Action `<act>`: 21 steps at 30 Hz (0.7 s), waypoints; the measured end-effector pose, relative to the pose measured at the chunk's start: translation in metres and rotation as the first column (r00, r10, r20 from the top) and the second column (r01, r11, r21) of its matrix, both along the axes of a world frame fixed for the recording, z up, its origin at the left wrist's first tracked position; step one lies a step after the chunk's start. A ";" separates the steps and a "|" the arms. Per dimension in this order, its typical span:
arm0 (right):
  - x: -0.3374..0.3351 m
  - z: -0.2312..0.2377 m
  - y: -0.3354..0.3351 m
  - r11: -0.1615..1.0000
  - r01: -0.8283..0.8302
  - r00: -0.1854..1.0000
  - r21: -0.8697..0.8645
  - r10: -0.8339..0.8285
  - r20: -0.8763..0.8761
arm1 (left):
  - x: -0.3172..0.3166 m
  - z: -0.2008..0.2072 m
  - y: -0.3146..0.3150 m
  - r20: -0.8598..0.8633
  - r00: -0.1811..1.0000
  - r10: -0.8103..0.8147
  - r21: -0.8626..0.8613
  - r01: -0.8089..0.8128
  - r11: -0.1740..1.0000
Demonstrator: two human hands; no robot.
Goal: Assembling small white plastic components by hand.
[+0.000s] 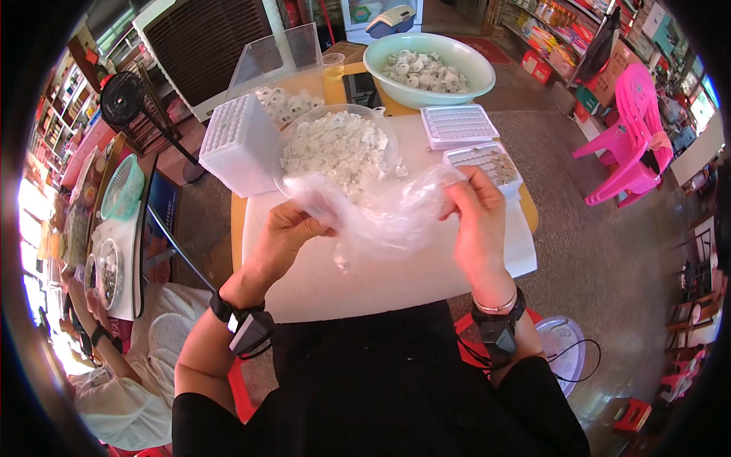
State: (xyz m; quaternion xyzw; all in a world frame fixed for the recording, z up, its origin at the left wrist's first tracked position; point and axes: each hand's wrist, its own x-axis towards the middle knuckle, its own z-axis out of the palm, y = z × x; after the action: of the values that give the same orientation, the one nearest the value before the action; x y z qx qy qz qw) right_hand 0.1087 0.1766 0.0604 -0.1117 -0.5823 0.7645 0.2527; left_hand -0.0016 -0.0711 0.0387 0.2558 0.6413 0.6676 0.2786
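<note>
A clear, crinkled plastic bag (388,217) is stretched between my two hands above the white-covered table. My left hand (293,232) pinches its left end, and my right hand (476,213) grips the opposite end. Just beyond the bag stands a round clear bowl (392,141) heaped with small white pieces (339,148). Part of the bowl's near side is hidden behind the plastic. Beneath the bag, a small white piece (342,259) shows near my left fingers; I cannot make out whether it lies inside the bag or on the table.
To the left of the bowl rises a stack of white trays (240,145). White gridded trays (459,126) lie at the right, one (491,164) holding small pieces. Farther back are a pale green basin (430,95) and a dark phone (362,90). Another person (145,358) sits at the left.
</note>
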 end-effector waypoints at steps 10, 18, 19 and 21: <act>-0.013 0.029 -0.024 0.870 -0.220 0.960 0.442 0.273 -0.058 | 0.029 0.056 0.038 -0.531 0.847 0.019 -0.110 -0.091 0.990; -0.017 0.013 -0.029 0.693 0.104 0.983 0.713 0.035 -0.178 | 0.015 0.047 0.033 -0.186 0.975 0.124 0.062 -0.114 0.991; -0.016 0.008 -0.024 0.676 -0.056 0.993 0.735 0.112 -0.027 | 0.012 0.043 0.027 -0.188 0.974 0.126 0.062 -0.117 0.991; -0.010 0.006 -0.015 0.762 -0.171 0.985 0.624 0.129 0.112 | 0.006 0.035 0.016 0.090 0.960 0.264 0.115 -0.273 0.955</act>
State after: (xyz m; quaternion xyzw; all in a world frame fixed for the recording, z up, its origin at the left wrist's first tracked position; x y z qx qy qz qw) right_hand 0.0985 0.1613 0.0666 0.0024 -0.8196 0.5386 0.1953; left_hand 0.0045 -0.0549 0.0739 0.1586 0.6160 0.7473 0.1919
